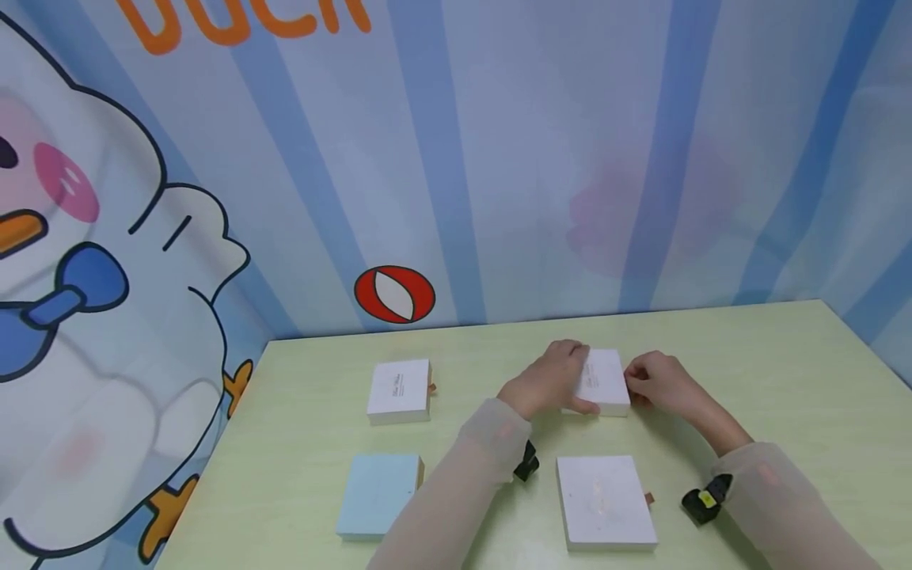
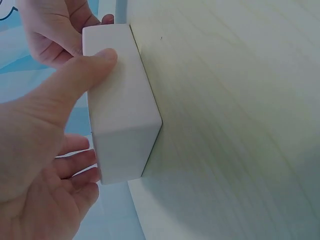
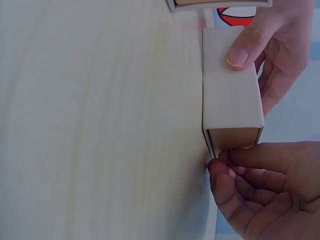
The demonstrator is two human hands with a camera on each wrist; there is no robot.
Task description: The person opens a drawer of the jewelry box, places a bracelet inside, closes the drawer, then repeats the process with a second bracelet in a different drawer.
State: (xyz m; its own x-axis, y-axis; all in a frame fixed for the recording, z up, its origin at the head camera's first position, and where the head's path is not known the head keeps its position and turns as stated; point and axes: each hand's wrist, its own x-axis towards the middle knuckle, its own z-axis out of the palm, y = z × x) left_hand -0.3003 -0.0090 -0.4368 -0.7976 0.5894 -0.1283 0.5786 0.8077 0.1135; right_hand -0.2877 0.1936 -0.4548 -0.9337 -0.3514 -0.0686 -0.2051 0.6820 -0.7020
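A small white box (image 1: 604, 383) with fine print on its lid lies on the right half of the table. My left hand (image 1: 552, 378) holds it from the left, the thumb on its near side and the fingers over its far part. In the right wrist view the box's right end shows a brown drawer front (image 3: 232, 138). There my right hand (image 3: 265, 187) pinches with thumb and forefinger at the middle of that end. Whatever tab lies between those fingertips is hidden by them.
A larger white box (image 1: 606, 503) with a brown tab sits nearer on the right. At the left are a white printed box (image 1: 400, 391), also tabbed, and a light blue box (image 1: 378, 495). A cartoon-printed backdrop (image 1: 527, 174) stands behind the pale table (image 1: 299, 443).
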